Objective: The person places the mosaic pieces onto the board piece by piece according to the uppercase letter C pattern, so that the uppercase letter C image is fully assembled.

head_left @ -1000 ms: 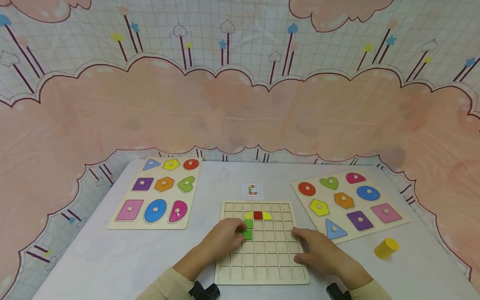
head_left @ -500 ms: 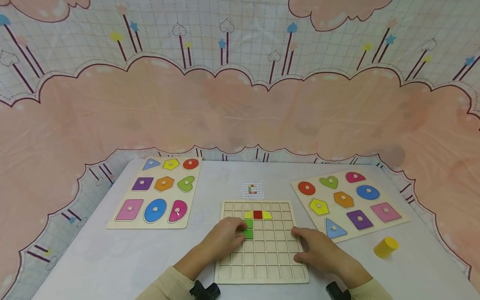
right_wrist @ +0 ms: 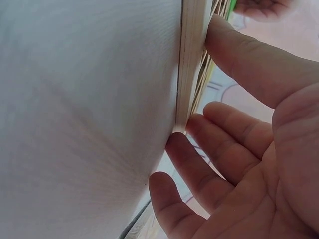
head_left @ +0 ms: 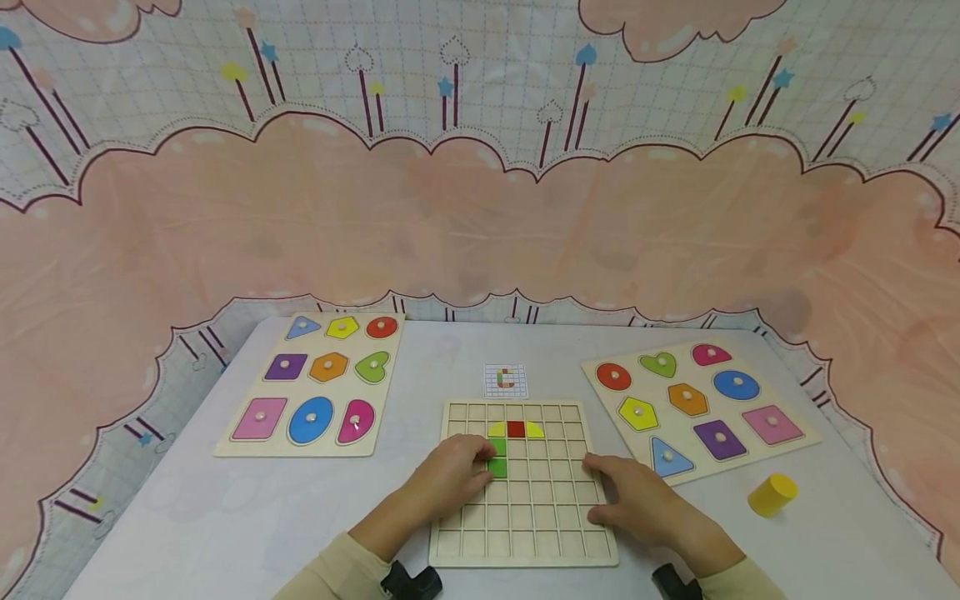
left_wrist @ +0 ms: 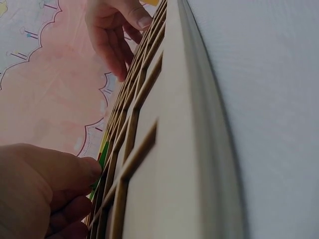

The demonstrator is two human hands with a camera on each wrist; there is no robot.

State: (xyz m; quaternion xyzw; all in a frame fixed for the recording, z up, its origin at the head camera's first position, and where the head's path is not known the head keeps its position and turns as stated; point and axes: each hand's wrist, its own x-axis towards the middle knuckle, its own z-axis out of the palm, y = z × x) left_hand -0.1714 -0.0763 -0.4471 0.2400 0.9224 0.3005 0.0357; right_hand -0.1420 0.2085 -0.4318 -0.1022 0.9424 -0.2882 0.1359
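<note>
The green squares (head_left: 497, 458) lie one below the other in the left-centre part of the grid board (head_left: 523, 546). The upper one sits directly below the left yellow piece (head_left: 497, 430).

Left hand (head_left: 448, 475): positioned over the left side of the board, back of the hand upward. The index finger and thumb are bent toward the squares; in the left wrist view, the thumb tip meets a green edge and the other fingers fold beneath. Whether these fingers pinch a square or only touch it cannot be told.

Right hand (head_left: 633, 497): placed at the right edge of the board. Thumb and fingers are spread apart, the thumb contacting the rim and the fingers extended along the side.

Board: pale wood, flat on the white table (head_left: 187, 508), divided by raised strips into square cells. The second row from the far edge carries a red square (head_left: 516, 429) between two yellow pieces with rounded outer corners. The green squares are plain and flat.

Surroundings: a patterned card (head_left: 506, 381) lies just beyond the far edge. A shape puzzle stands on each side, left (head_left: 292, 389) and right (head_left: 675, 432). A yellow cylinder (head_left: 772, 496) is near the right puzzle.
</note>
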